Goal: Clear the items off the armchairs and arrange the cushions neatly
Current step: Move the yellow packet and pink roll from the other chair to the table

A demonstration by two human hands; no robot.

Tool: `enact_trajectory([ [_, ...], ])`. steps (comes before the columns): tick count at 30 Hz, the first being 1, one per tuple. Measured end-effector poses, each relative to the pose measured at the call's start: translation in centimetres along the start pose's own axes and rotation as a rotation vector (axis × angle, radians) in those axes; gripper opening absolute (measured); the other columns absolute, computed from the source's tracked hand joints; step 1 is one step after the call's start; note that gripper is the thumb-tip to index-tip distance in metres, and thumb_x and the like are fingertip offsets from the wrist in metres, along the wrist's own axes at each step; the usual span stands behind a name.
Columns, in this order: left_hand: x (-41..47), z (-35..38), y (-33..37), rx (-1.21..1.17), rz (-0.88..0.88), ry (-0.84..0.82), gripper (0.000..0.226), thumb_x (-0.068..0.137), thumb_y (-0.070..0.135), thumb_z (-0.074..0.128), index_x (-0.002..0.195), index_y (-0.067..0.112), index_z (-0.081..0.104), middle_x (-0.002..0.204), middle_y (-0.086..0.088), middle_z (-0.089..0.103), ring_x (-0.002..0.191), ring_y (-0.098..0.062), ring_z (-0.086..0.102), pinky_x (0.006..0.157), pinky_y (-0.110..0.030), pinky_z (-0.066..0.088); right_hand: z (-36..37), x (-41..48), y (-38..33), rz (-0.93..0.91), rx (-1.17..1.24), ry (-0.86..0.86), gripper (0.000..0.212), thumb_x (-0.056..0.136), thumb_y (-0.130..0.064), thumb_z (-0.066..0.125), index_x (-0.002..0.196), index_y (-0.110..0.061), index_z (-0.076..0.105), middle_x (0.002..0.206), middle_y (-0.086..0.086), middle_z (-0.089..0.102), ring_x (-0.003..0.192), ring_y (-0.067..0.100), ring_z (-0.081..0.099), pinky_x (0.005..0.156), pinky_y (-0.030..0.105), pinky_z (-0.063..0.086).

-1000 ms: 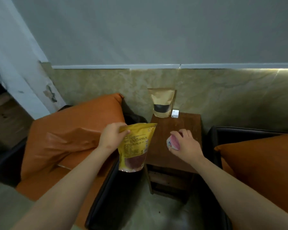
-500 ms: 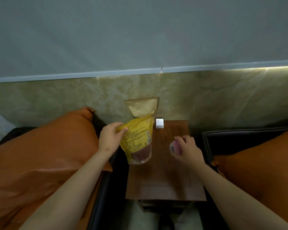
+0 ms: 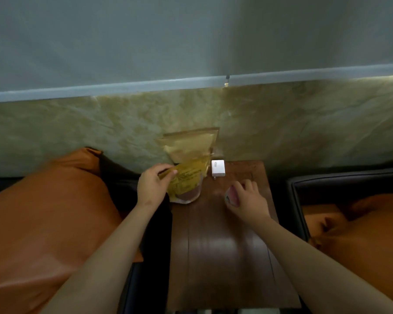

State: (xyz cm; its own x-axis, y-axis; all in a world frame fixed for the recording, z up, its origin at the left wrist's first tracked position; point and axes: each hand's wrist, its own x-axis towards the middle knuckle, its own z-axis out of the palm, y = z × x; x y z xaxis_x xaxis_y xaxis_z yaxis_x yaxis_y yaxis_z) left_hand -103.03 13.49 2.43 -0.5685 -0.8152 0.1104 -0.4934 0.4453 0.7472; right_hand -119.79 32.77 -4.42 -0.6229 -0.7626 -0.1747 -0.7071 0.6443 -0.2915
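Note:
My left hand (image 3: 151, 185) grips the top corner of a yellow snack pouch (image 3: 186, 181), whose bottom rests on the back left of the wooden side table (image 3: 222, 245), in front of a brown paper pouch (image 3: 188, 145) leaning on the wall. My right hand (image 3: 247, 200) is closed around a small pink and white object (image 3: 232, 196) just above the table's middle. An orange cushion (image 3: 50, 220) fills the left armchair. Another orange cushion (image 3: 361, 241) lies in the right armchair (image 3: 340, 180).
A white charger block (image 3: 217, 168) stands at the back of the table beside the pouches. The marble-look wall panel (image 3: 77, 132) runs right behind the table. Black armrests flank the table on both sides.
My view has moved closer over the table. My left hand has carried the yellow pouch from over the left armrest onto the table's back left, against the brown pouch. My right hand keeps the pink object.

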Motion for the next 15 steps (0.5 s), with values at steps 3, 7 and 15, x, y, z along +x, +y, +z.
enact_trajectory([
  [3, 1.8, 0.6, -1.5, -0.105, -0.090, -0.002, 0.015, 0.084, 0.021, 0.071, 0.093, 0.009, 0.074, 0.083, 0.000, 0.070, 0.080, -0.017, 0.066, 0.073, -0.032, 0.052, 1.4, 0.7, -0.2, 0.038, -0.016, -0.015, 0.053, 0.080, -0.044, 0.064, 0.125, -0.023, 0.044, 0.124, 0.005, 0.041, 0.119, 0.024, 0.036, 0.066, 0.030, 0.041],
  [7, 3.5, 1.2, -2.1, -0.221, -0.177, 0.010, 0.020, 0.084, 0.018, 0.071, 0.099, 0.005, 0.071, 0.091, -0.006, 0.070, 0.085, -0.016, 0.065, 0.079, -0.028, 0.051, 3.1, 1.0, -0.6, 0.080, -0.033, -0.055, 0.058, 0.082, -0.043, 0.062, 0.131, -0.022, 0.041, 0.130, 0.007, 0.040, 0.123, 0.026, 0.035, 0.074, 0.032, 0.045],
  [15, 1.8, 2.1, -5.5, -0.466, -0.369, 0.023, 0.032, 0.076, 0.012, 0.079, 0.104, 0.015, 0.065, 0.104, -0.008, 0.068, 0.097, -0.018, 0.064, 0.084, -0.030, 0.052, 5.8, 0.6, -1.6, 0.072, -0.071, -0.112, 0.063, 0.081, -0.040, 0.065, 0.134, -0.024, 0.035, 0.136, 0.005, 0.035, 0.125, 0.026, 0.032, 0.090, 0.037, 0.044],
])
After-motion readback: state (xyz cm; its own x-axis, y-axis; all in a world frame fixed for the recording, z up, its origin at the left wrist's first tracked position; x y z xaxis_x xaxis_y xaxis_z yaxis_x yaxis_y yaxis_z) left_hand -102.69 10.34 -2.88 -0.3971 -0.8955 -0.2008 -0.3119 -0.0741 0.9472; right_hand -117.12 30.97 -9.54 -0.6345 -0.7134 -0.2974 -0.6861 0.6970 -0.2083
